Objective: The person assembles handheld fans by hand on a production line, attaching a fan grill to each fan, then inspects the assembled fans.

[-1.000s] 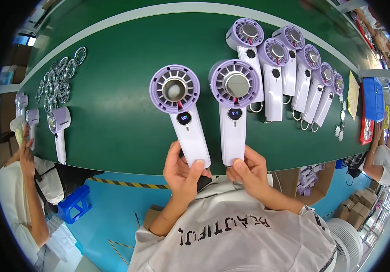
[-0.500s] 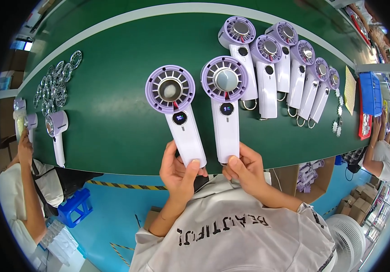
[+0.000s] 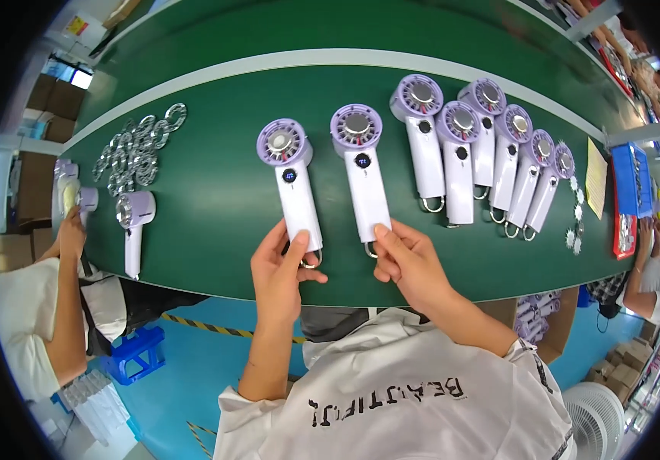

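Observation:
My left hand (image 3: 278, 268) pinches the lower end of a white and purple handheld fan (image 3: 297, 201), thumb on top of the handle. A second handheld fan (image 3: 368, 192) of the same kind is gripped near its base by my right hand (image 3: 413, 259). Both fans point away from me, round heads at the far end, with their small dark displays lit. A metal loop shows at the bottom of each handle. Several like fans (image 3: 459, 176) lie in a cluster right of my right hand, their heads away from me.
Clear ring-shaped parts (image 3: 134, 149) lie at the left, near a standing fan (image 3: 135, 222). A co-worker's hand (image 3: 73, 230) is at the far left. White toothed discs (image 3: 575, 222), a yellow sheet (image 3: 595, 178) and a blue bin (image 3: 631, 180) are at the right.
Both fans look smaller and lower, having moved away from the camera toward the table. My hands still hold their lower ends. The view has shifted, so the surroundings sit lower.

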